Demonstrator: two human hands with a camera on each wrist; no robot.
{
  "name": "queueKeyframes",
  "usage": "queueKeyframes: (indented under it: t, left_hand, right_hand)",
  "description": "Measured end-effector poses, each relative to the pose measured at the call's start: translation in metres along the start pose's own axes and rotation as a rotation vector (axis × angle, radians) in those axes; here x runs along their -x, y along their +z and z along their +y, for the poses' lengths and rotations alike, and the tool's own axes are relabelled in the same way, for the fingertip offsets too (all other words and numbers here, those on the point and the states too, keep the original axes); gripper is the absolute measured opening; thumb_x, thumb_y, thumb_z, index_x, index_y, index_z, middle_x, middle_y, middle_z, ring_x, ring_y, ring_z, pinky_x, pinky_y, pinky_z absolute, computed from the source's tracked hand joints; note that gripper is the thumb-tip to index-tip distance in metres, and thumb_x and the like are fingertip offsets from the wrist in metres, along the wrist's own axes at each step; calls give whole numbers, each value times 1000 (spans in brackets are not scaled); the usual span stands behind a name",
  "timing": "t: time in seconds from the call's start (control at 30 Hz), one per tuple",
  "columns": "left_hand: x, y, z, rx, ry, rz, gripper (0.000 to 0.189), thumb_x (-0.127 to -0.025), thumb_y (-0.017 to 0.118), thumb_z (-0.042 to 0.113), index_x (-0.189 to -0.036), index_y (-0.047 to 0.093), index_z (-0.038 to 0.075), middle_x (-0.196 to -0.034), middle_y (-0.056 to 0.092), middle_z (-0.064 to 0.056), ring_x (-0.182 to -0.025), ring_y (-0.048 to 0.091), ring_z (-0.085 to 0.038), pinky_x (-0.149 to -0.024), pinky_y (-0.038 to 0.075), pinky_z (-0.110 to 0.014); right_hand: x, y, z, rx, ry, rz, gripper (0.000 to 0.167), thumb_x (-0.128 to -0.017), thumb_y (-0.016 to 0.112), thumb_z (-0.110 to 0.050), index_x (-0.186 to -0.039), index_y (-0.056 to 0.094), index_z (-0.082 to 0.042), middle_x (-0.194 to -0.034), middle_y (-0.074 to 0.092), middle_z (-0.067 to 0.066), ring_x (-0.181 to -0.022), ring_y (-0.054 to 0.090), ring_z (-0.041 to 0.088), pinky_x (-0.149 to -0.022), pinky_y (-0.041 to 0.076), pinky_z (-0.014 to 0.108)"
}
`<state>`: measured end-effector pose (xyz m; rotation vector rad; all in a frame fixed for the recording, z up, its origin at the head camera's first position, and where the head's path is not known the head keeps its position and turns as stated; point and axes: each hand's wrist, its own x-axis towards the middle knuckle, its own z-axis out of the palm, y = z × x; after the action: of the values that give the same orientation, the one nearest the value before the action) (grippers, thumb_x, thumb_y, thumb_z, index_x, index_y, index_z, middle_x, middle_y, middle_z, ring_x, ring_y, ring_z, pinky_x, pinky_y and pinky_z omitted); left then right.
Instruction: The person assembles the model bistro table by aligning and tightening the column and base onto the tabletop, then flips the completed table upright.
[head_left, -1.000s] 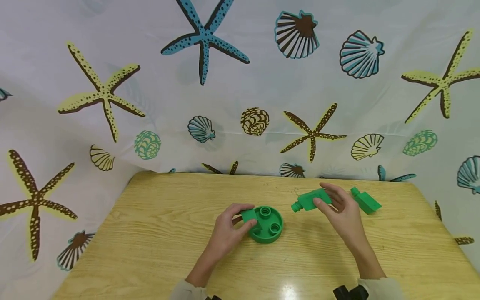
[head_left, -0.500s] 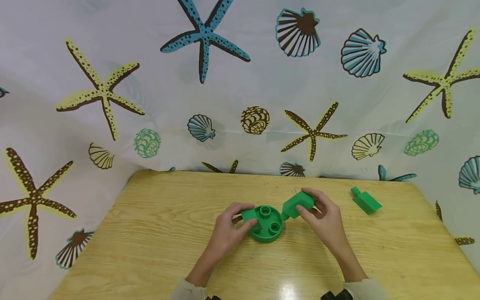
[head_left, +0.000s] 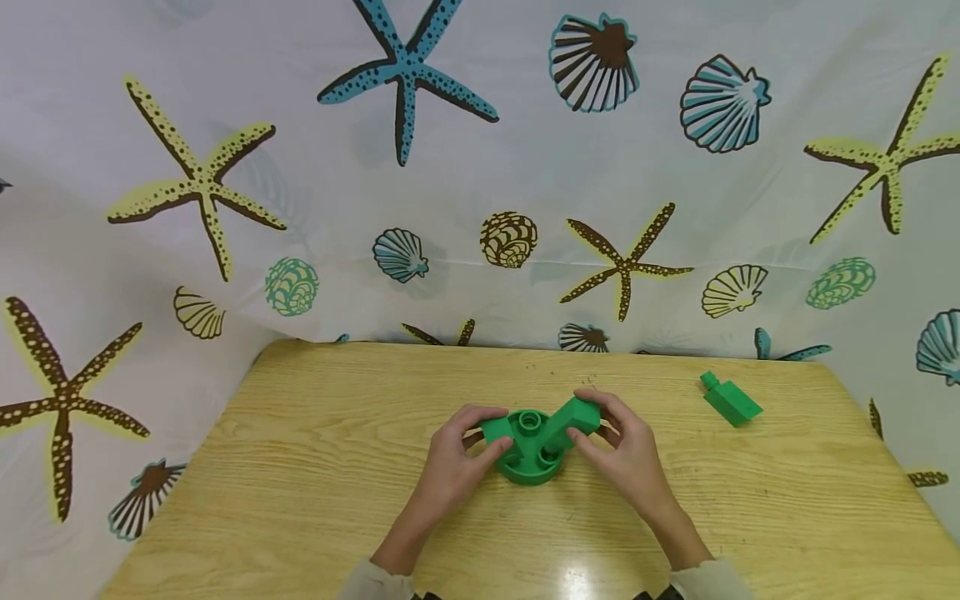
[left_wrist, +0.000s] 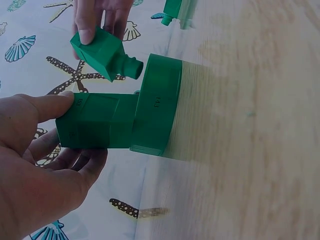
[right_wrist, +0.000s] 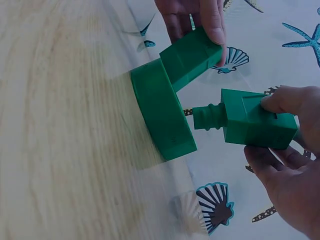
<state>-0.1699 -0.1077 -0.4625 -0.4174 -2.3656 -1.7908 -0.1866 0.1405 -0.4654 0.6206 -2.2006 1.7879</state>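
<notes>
A round green base (head_left: 527, 475) with ringed sockets lies on the wooden table. My left hand (head_left: 463, 454) grips a green square block (left_wrist: 97, 120) that stands upright on the base's left side. Between thumb and fingers, my right hand (head_left: 622, 446) pinches a second green block (right_wrist: 260, 120) with a ribbed round neck. That block is tilted, its neck pointing down toward the base's right-hand socket. In the right wrist view a gap shows between the neck and the base.
Another green necked block (head_left: 732, 403) lies on its side at the right rear of the table (head_left: 337, 400). A white curtain (head_left: 450, 200) printed with starfish and shells hangs behind and at both sides.
My right hand has carried its block leftward, from beside the base to above its right side, tipping the neck downward. The left hand has stayed on its block.
</notes>
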Motion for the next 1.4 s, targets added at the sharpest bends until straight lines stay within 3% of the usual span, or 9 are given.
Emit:
queueKeyframes:
  t: [0.43,0.67,1.07,1.23,1.4]
  left_hand:
    - [-1,0,-2,-10,8,-4,31,-94,76,9,-124,70,8,-122,65,-10,-120,61,-29,-103,53,-48]
    - [0,0,-1,-22,-20,-7,33,-94,77,8,-126,70,9,-123,64,-8,-121,61,-27,-103,53,-44]
    - [-1,0,-2,-21,-16,-9,33,-94,77,9,-126,70,10,-123,64,-8,-122,61,-26,-103,53,-44]
    - [-1,0,-3,-26,-6,-9,33,-94,77,10,-126,70,10,-123,64,-7,-122,61,-25,-104,53,-44]
    - [0,-1,-3,-26,-7,-7,33,-94,77,11,-126,70,10,-123,64,-6,-122,61,-25,-104,53,-46]
  right_hand:
    - [1,9,0,82,-34,-51,46,-88,79,3,-130,63,0,-126,66,10,-114,65,28,-90,60,32]
    - [1,8,-2,115,-63,-80,49,-85,80,9,-130,63,2,-126,66,12,-114,65,29,-90,59,34]
    - [3,11,-2,148,-39,-120,49,-83,81,11,-128,64,0,-126,65,10,-116,64,30,-92,58,32]
    - [3,11,-3,143,-14,-140,46,-85,80,7,-128,65,-4,-128,65,11,-118,63,30,-93,58,33]
    - [3,3,-3,76,-16,-210,42,-94,70,4,-134,64,-5,-133,64,14,-125,61,32,-99,55,36]
